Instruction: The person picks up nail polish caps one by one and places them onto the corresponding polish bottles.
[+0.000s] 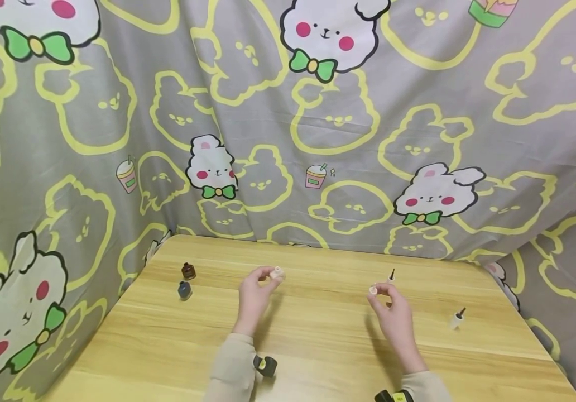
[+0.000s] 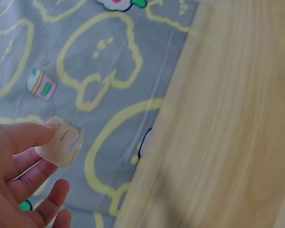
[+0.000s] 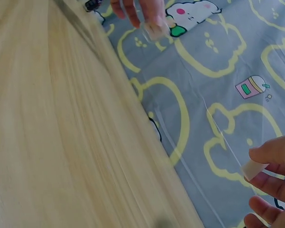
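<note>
My left hand (image 1: 253, 298) pinches a small pale, see-through nail polish bottle (image 1: 277, 274) between thumb and fingers, above the table's middle. Print shows on the side of this bottle (image 2: 62, 142) in the left wrist view. Apart from it, to the right, my right hand (image 1: 394, 319) holds a white nail polish cap (image 3: 254, 169) between thumb and fingertips; I cannot make out its brush. Just behind the right hand, a white brush cap (image 1: 391, 277) stands with its dark brush upward. Another brush cap (image 1: 457, 319) stands the same way farther right.
Two uncapped nail polish bottles, one dark red (image 1: 188, 272) and one dark blue (image 1: 185, 291), stand at the left of the wooden table (image 1: 318, 335). A grey curtain (image 1: 268, 123) with rabbit prints hangs behind the table and along its sides.
</note>
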`<state>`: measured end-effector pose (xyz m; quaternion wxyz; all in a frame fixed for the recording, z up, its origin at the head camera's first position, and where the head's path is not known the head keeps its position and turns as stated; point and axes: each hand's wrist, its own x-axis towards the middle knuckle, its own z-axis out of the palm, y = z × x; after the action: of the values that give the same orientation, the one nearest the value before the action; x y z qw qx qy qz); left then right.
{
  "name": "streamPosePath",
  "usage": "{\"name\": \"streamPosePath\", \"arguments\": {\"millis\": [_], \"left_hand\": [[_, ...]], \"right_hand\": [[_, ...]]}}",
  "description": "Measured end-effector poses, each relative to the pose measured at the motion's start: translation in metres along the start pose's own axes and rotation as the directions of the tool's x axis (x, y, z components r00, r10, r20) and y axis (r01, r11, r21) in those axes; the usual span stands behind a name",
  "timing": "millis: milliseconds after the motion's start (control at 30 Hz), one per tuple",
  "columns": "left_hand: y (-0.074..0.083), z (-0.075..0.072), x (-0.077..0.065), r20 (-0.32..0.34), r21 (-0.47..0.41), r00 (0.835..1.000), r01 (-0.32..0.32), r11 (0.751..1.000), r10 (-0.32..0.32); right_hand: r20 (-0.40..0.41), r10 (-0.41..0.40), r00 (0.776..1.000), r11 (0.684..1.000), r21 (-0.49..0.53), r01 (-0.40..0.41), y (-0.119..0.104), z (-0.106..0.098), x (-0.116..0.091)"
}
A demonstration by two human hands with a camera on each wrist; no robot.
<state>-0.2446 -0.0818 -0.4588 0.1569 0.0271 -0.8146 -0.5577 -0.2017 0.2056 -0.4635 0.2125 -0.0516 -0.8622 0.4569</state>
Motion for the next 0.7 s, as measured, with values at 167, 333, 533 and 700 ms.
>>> {"name": "streamPosePath", "arguments": {"millis": [167,333,533,700], "left_hand": [[0.003,0.012,-0.005,0.037,-0.002,0.999,-0.031,1.000,0.031],[0.007,0.022,-0.011,0.078,-0.001,0.995,-0.061,0.998,0.060],[0.011,0.033,-0.019,0.132,-0.023,0.986,-0.098,0.995,0.100],[0.016,0.041,-0.025,0.174,-0.025,0.976,-0.130,0.991,0.132]], "right_hand": [[0.032,0.003,0.999,1.000,-0.002,-0.003,-0.002,0.001,0.000],[0.051,0.004,0.999,1.000,-0.004,-0.004,-0.004,0.000,-0.001],[0.039,-0.022,0.999,1.000,-0.011,0.022,-0.005,0.001,-0.001],[0.028,-0.035,0.999,0.999,-0.009,0.035,-0.007,0.001,-0.002]]}}
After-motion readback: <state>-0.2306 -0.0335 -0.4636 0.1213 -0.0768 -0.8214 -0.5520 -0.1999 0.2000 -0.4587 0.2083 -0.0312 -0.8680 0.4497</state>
